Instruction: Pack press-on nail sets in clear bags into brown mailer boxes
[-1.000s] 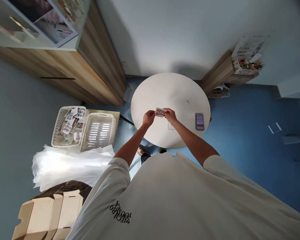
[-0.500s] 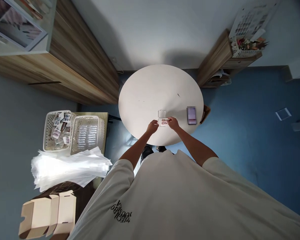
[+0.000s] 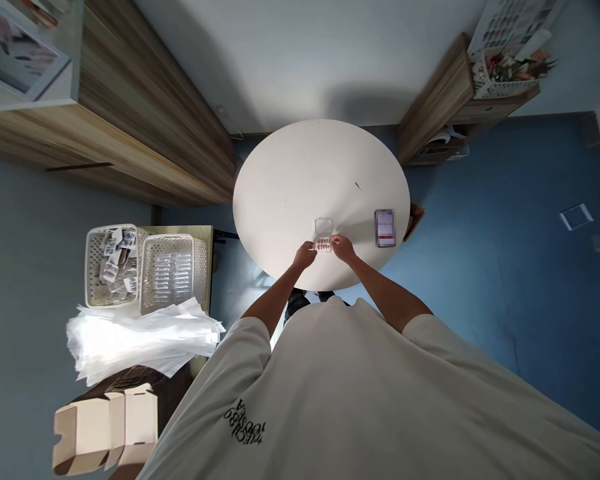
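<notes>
A small clear plastic case (image 3: 323, 225) lies on the round white table with its lid hinged back, away from me. Two rows of small reddish pieces that look like false nails (image 3: 323, 245) sit in its near half. At the case's left edge, my left hand (image 3: 305, 255) has its fingers closed on the rim. My right hand (image 3: 343, 249) pinches at the right edge, its fingertips beside the nails. Whether those fingertips also touch the nails' backing is too small to tell.
A phone (image 3: 385, 228) lies right of my hands on the round table (image 3: 290, 160). To my left are a white basket of packets (image 3: 93, 267), a basket of clear cases (image 3: 200, 267), white sheets (image 3: 140, 340) and an opened cardboard box (image 3: 95, 427). A wooden cabinet (image 3: 180, 100) stands at the back left.
The false nails have shifted left and now line up inside the case's near half. My right hand has moved slightly left with them; my left hand stays at the case's edge.
</notes>
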`<action>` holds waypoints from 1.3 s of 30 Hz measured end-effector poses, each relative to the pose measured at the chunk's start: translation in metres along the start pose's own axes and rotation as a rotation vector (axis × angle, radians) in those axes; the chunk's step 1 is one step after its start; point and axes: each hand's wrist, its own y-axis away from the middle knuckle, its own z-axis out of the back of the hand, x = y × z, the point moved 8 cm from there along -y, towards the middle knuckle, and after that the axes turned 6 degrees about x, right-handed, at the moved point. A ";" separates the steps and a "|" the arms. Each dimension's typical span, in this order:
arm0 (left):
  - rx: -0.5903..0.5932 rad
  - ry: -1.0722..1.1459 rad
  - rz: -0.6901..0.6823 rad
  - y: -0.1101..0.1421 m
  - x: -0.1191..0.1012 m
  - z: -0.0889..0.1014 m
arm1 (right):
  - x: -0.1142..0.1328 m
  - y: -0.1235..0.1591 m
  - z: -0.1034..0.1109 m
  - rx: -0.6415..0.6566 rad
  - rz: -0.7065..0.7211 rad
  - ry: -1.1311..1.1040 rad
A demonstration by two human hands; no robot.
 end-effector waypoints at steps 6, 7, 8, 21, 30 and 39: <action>-0.006 0.054 0.009 -0.010 0.001 0.005 | -0.002 -0.002 0.007 -0.029 -0.042 -0.084; -0.017 0.082 0.003 -0.013 0.000 0.007 | -0.002 -0.004 0.008 -0.034 -0.050 -0.110; -0.028 0.113 -0.005 -0.018 -0.001 0.009 | -0.001 -0.007 0.009 -0.040 -0.055 -0.139; 0.007 0.437 -0.085 -0.054 -0.028 0.012 | 0.003 -0.036 -0.003 0.025 -0.078 -0.359; -0.022 0.343 -0.135 -0.053 -0.036 0.039 | 0.033 -0.034 -0.003 0.063 -0.003 -0.322; -0.060 0.295 -0.234 -0.044 -0.026 0.055 | 0.053 -0.024 -0.012 0.087 0.093 -0.218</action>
